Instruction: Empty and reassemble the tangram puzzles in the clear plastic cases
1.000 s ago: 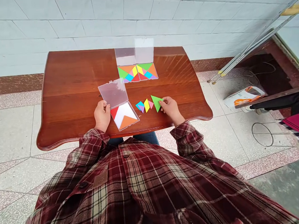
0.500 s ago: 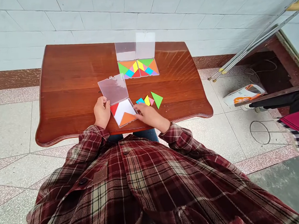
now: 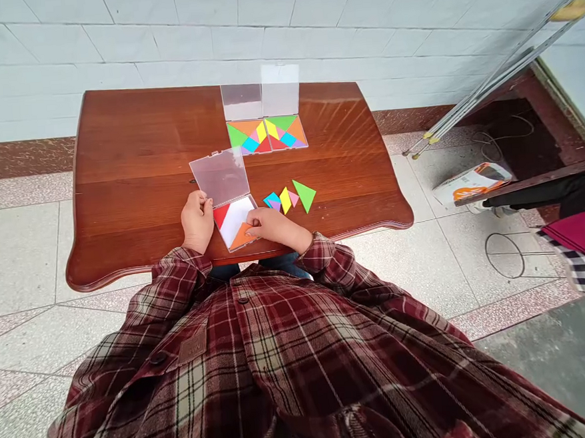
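An open tangram case (image 3: 232,220) lies near the table's front edge, its clear lid (image 3: 222,176) folded back toward the wall. My left hand (image 3: 197,223) pinches the case's left side by the hinge. Inside, a red triangle (image 3: 221,214) fills the upper left corner and an orange triangle (image 3: 241,236) lies along the lower side, with white base between. My right hand (image 3: 277,228) reaches over the case, thumb and fingers closed at the orange triangle. Loose to the right are blue (image 3: 270,198), purple (image 3: 275,206), yellow (image 3: 284,200), pink (image 3: 294,197) and green (image 3: 304,195) pieces.
Two filled tangram cases (image 3: 248,137) (image 3: 286,132) stand side by side at the back, lids raised. The brown wooden table (image 3: 139,176) backs onto a tiled wall. On the right are metal poles (image 3: 488,78), a white-orange package (image 3: 473,183) and a person's dark-clothed leg (image 3: 531,195).
My right hand has moved left, from the case's right edge onto the orange triangle, uncovering the purple piece. My left hand keeps its hold. The view has shifted slightly.
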Demonstrator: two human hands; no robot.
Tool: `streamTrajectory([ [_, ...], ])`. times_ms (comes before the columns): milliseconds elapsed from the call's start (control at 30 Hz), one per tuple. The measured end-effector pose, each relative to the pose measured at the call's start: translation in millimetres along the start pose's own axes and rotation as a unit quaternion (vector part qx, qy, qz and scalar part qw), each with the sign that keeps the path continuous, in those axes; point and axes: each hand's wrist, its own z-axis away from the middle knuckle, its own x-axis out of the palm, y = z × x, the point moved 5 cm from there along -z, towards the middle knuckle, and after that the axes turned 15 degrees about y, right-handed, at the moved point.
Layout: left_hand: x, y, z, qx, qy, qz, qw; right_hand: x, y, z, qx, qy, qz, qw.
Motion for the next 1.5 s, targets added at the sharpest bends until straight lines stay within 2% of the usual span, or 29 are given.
streamTrajectory([
  [67,-0.7,1.2,0.0,0.004,0.002,-0.003,1.000,-9.1,5.0,-1.6,-0.001,0.019,-0.089,0.996],
  [167,-2.0,2.3,-0.2,-0.002,0.005,-0.006,1.000,-36.6,26.8,-1.1,0.032,0.119,-0.182,0.976],
  [267,-2.4,2.2,-0.5,-0.013,0.004,0.001,1.000,-69.6,66.9,7.1,0.100,0.252,-0.231,0.934],
  [367,-2.6,2.1,-1.2,-0.016,0.005,0.005,1.000,-90.9,110.1,19.6,0.168,0.340,-0.253,0.890],
  [433,-2.9,2.0,-1.6,-0.015,0.006,0.000,1.000,-96.3,132.5,26.3,0.204,0.370,-0.250,0.871],
  [500,-2.9,2.2,-1.7,-0.016,0.004,-0.003,1.000,-97.1,146.8,30.0,0.224,0.383,-0.232,0.866],
  [600,-3.6,3.3,-1.6,-0.018,0.002,-0.003,1.000,-99.1,152.9,30.8,0.218,0.378,-0.139,0.889],
  [667,-4.4,4.5,-1.5,-0.013,0.006,-0.009,1.000,-104.2,149.9,30.9,0.206,0.374,-0.044,0.903],
  [733,-4.7,5.1,-1.4,-0.008,0.008,-0.013,1.000,-110.2,142.0,31.6,0.201,0.385,0.020,0.900],
  [833,-3.4,4.2,-1.3,-0.010,0.003,-0.006,1.000,-106.4,112.5,27.4,0.162,0.384,0.053,0.908],
  [900,-2.2,2.9,-1.2,-0.010,0.000,-0.001,1.000,-86.7,78.0,18.2,0.093,0.329,0.055,0.938],
  [1000,-1.4,1.5,-1.0,-0.004,0.003,-0.003,1.000,-37.8,16.5,3.2,-0.019,0.185,0.039,0.982],
  [1067,-1.6,1.5,-0.6,0.001,0.006,-0.005,1.000,-7.6,-17.2,-3.5,-0.056,0.106,0.058,0.991],
  [1133,-2.0,2.4,-0.1,0.005,0.004,-0.005,1.000,10.5,-39.3,-8.0,-0.067,0.082,0.095,0.990],
  [1233,-2.3,3.8,0.6,0.006,-0.005,-0.005,1.000,21.9,-53.6,-11.2,-0.088,0.067,0.135,0.985],
  [1367,-2.5,2.4,0.5,0.004,-0.001,-0.009,1.000,24.2,-52.8,-12.1,-0.109,0.053,0.146,0.982],
  [1500,-0.5,-1.0,0.3,0.002,-0.001,0.003,1.000,20.0,-43.2,-15.5,-0.037,0.091,0.133,0.986],
])
